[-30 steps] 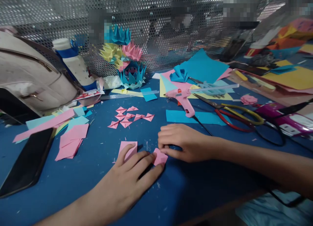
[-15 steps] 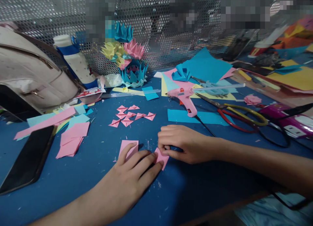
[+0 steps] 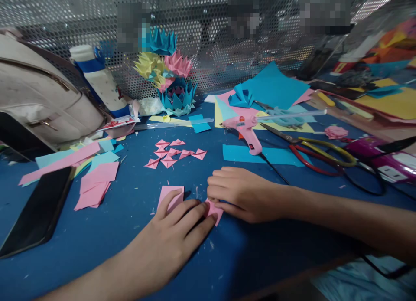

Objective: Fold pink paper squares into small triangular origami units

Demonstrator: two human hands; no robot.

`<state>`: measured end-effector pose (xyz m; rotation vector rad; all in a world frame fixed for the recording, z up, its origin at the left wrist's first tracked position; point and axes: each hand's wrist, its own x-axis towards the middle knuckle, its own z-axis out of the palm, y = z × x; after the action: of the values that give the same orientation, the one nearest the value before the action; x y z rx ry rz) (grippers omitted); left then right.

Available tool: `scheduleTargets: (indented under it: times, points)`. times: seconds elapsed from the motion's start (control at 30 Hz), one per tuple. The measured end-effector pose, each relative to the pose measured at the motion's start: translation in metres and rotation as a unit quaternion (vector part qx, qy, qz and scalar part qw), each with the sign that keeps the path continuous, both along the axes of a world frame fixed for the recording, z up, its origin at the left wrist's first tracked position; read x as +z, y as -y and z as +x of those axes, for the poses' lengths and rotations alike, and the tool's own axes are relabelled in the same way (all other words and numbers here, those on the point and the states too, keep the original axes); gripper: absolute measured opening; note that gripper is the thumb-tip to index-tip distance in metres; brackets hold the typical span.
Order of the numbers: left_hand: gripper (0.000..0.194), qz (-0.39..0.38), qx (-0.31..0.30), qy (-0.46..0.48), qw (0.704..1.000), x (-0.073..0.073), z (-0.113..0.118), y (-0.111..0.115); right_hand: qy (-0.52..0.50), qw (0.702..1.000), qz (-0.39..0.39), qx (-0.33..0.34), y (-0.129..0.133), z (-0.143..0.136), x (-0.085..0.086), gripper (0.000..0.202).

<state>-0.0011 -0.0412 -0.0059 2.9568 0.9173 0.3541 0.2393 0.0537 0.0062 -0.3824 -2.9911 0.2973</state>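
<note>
My left hand (image 3: pixel 177 231) lies with fingers spread on the blue table. One fingertip rests on a pink rectangle of paper (image 3: pixel 172 196), and other fingers press a small folded pink piece (image 3: pixel 213 212) flat. Curled over the upper edge of that folded piece is my right hand (image 3: pixel 238 194), with its fingertips pressed together on the paper. Several small folded pink pieces (image 3: pixel 168 161) lie beyond my hands. A stack of pink paper rectangles (image 3: pixel 94 188) sits at the left.
A pink glue gun (image 3: pixel 248 132) lies beyond my right hand, on a blue strip (image 3: pixel 276 157). Scissors (image 3: pixel 312 151) are right of it. A black phone (image 3: pixel 40 210) lies at the left. Paper flowers (image 3: pixel 177 97) and a bottle (image 3: pixel 102 82) stand at the back.
My right hand has shifted slightly left and down, its thumb now extended over the folded pink piece. My left hand has hardly moved.
</note>
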Motion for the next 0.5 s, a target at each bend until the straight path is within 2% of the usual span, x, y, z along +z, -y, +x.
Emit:
scheduleTargets:
  times: [0.17, 0.33, 0.5]
  points:
    - [0.047, 0.01, -0.001, -0.001, 1.0, -0.0009, -0.0002, 0.0012, -0.006, 1.0, -0.003, -0.003, -0.0002, 0.0, -0.0001, 0.019]
    - [0.048, 0.004, 0.002, -0.004, 1.0, -0.0004, -0.0013, 0.0011, -0.02, 0.998, -0.062, -0.02, -0.001, 0.0006, 0.0025, 0.017]
    - [0.048, 0.005, 0.0, -0.016, 1.0, -0.0002, -0.0012, 0.0007, -0.039, 0.994, -0.088, -0.042, -0.0022, 0.0014, 0.0037, 0.027]
